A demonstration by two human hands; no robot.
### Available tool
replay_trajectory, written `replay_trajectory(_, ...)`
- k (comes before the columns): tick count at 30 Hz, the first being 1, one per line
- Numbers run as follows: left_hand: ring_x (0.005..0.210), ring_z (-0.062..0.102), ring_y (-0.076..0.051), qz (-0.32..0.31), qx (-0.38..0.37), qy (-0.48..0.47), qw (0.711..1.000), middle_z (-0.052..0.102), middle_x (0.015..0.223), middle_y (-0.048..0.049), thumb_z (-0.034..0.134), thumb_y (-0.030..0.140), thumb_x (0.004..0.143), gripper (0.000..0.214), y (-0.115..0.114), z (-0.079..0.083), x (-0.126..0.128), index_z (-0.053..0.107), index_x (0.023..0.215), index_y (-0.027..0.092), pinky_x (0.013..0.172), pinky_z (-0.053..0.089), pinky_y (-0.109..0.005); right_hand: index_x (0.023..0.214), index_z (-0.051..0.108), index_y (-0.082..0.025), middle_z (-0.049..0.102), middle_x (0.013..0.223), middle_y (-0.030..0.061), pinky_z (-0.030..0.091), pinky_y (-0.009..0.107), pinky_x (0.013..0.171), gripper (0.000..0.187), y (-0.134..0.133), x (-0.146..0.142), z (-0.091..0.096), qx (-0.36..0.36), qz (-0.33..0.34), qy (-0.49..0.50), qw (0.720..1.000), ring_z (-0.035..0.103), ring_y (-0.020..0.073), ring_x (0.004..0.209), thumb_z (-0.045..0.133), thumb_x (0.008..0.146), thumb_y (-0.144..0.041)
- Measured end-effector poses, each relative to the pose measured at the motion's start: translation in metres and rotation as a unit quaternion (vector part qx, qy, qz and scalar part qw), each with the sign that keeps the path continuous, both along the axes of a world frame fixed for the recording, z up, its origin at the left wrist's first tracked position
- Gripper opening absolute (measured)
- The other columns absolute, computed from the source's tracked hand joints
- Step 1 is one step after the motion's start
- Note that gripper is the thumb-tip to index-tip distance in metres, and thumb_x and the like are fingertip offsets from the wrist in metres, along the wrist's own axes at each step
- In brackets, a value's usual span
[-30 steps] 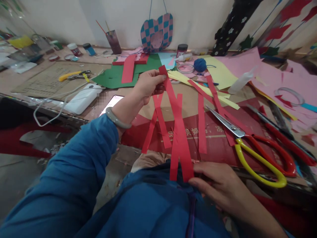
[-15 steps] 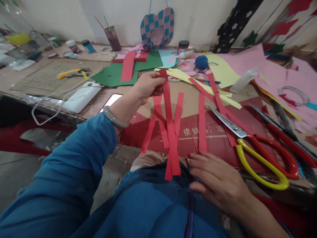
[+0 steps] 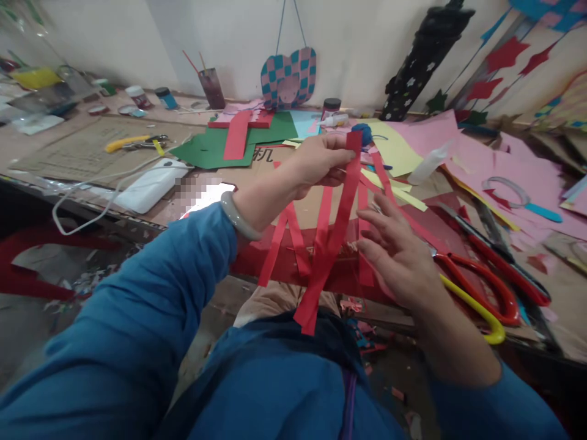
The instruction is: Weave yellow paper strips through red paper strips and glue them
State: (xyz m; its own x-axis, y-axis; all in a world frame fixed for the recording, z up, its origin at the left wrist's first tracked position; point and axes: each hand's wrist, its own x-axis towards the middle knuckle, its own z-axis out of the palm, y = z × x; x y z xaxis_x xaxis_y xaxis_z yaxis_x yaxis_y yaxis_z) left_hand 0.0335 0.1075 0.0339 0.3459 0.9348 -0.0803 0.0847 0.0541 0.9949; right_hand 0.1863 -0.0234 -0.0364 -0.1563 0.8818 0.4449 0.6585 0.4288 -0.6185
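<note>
The left hand (image 3: 321, 162) pinches long red paper strips (image 3: 337, 232) aloft; the open right hand (image 3: 397, 247), fingers spread, is just beside them, near red-and-yellow-handled steel scissors (image 3: 486, 293) on the worktop (image 3: 192, 110).

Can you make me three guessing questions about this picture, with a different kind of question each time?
1. Where is the blue yarn ball?
A. On the floor
B. Just past the left hand
C. Inside a glass cup

2. What colour are the paper strips in the left hand?
A. Green
B. Yellow
C. Red

3. How is the right hand?
A. Gripping scissors
B. Open, with fingers spread
C. Closed in a fist

Answers:
1. B, it sits beyond the fingertips.
2. C, the hanging strips are red.
3. B, its fingers stand apart.
</note>
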Motion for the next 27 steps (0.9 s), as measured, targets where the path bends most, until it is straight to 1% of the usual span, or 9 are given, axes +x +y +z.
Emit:
replay_trajectory(5, 0.066, 0.065, -0.010, -0.039, 0.032, 0.028, 0.998, 0.061, 0.068, 0.0016, 0.057, 0.015, 0.091, 0.006, -0.007, 0.002, 0.005, 0.062, 0.087, 0.016, 0.067, 0.055, -0.025, 0.120, 0.069, -0.024, 0.070, 0.126, 0.0079, 0.057, 0.043, 0.094, 0.037, 0.018, 0.004, 0.011, -0.179, 0.055, 0.110, 0.976, 0.067, 0.0250, 0.114, 0.056, 0.091, -0.041)
replay_trajectory(9, 0.100, 0.067, -0.015, -0.059, 0.176, 0.125, 0.975, 0.072, 0.103, -0.0050, 0.050, 0.023, 0.096, 0.016, -0.008, -0.020, -0.011, 0.063, 0.104, 0.018, 0.089, 0.054, -0.030, 0.115, 0.073, -0.022, 0.075, 0.112, 0.0069, 0.058, 0.042, 0.090, 0.038, 0.019, 0.007, 0.012, -0.208, 0.010, 0.096, 0.973, 0.071, 0.0242, 0.100, 0.056, 0.088, -0.043)
replay_trajectory(11, 0.115, 0.062, -0.020, -0.103, 0.256, 0.268, 0.923, 0.069, 0.118, -0.0078, 0.049, 0.021, 0.095, 0.023, -0.015, -0.034, -0.021, 0.064, 0.112, 0.018, 0.101, 0.048, -0.035, 0.109, 0.075, -0.021, 0.077, 0.106, 0.0071, 0.057, 0.042, 0.089, 0.037, 0.022, 0.009, 0.009, -0.208, -0.002, 0.045, 0.977, 0.072, 0.0247, 0.096, 0.055, 0.088, -0.044)
replay_trajectory(13, 0.124, 0.057, -0.027, -0.211, 0.291, 0.403, 0.841, 0.066, 0.127, -0.0131, 0.048, 0.027, 0.097, 0.032, -0.025, -0.045, -0.030, 0.062, 0.123, 0.016, 0.104, 0.045, -0.043, 0.105, 0.076, -0.021, 0.077, 0.104, 0.0067, 0.057, 0.041, 0.087, 0.034, 0.027, 0.009, 0.005, -0.200, 0.008, -0.003, 0.980, 0.072, 0.0248, 0.095, 0.054, 0.088, -0.040)
replay_trajectory(15, 0.131, 0.051, -0.031, -0.275, 0.321, 0.471, 0.774, 0.060, 0.137, -0.0141, 0.047, 0.032, 0.097, 0.036, -0.033, -0.052, -0.035, 0.061, 0.127, 0.017, 0.106, 0.043, -0.048, 0.106, 0.076, -0.022, 0.077, 0.104, 0.0062, 0.057, 0.040, 0.085, 0.033, 0.034, 0.007, 0.000, -0.185, 0.013, -0.033, 0.982, 0.072, 0.0243, 0.093, 0.052, 0.089, -0.037)
replay_trajectory(17, 0.128, 0.053, -0.030, -0.291, 0.344, 0.495, 0.743, 0.058, 0.138, -0.0140, 0.045, 0.032, 0.098, 0.036, -0.034, -0.056, -0.040, 0.062, 0.126, 0.017, 0.106, 0.042, -0.048, 0.108, 0.075, -0.022, 0.077, 0.103, 0.0064, 0.057, 0.039, 0.081, 0.034, 0.042, 0.002, -0.003, -0.170, 0.009, -0.063, 0.983, 0.072, 0.0242, 0.090, 0.050, 0.091, -0.037)
replay_trajectory(22, 0.113, 0.063, -0.021, -0.271, 0.368, 0.461, 0.760, 0.066, 0.125, -0.0091, 0.045, 0.028, 0.096, 0.031, -0.018, -0.062, -0.051, 0.068, 0.116, 0.019, 0.100, 0.046, -0.034, 0.125, 0.067, -0.019, 0.075, 0.104, 0.0130, 0.055, 0.043, 0.078, 0.042, 0.050, -0.009, -0.007, -0.108, -0.042, -0.217, 0.969, 0.070, 0.0296, 0.093, 0.047, 0.093, -0.037)
replay_trajectory(25, 0.110, 0.064, -0.021, -0.268, 0.376, 0.458, 0.760, 0.067, 0.124, -0.0100, 0.044, 0.026, 0.096, 0.032, -0.013, -0.062, -0.055, 0.068, 0.115, 0.018, 0.096, 0.048, -0.032, 0.131, 0.061, -0.013, 0.072, 0.114, 0.0178, 0.053, 0.049, 0.087, 0.046, 0.037, -0.007, -0.011, -0.062, -0.062, -0.281, 0.956, 0.066, 0.0336, 0.106, 0.046, 0.094, -0.036)
replay_trajectory(27, 0.109, 0.065, -0.022, -0.268, 0.373, 0.465, 0.757, 0.067, 0.124, -0.0111, 0.044, 0.024, 0.096, 0.032, -0.013, -0.061, -0.056, 0.068, 0.115, 0.017, 0.093, 0.049, -0.032, 0.129, 0.062, -0.012, 0.069, 0.123, 0.0183, 0.051, 0.051, 0.095, 0.045, 0.021, -0.002, -0.018, -0.020, -0.041, -0.288, 0.956, 0.063, 0.0334, 0.115, 0.045, 0.095, -0.036)
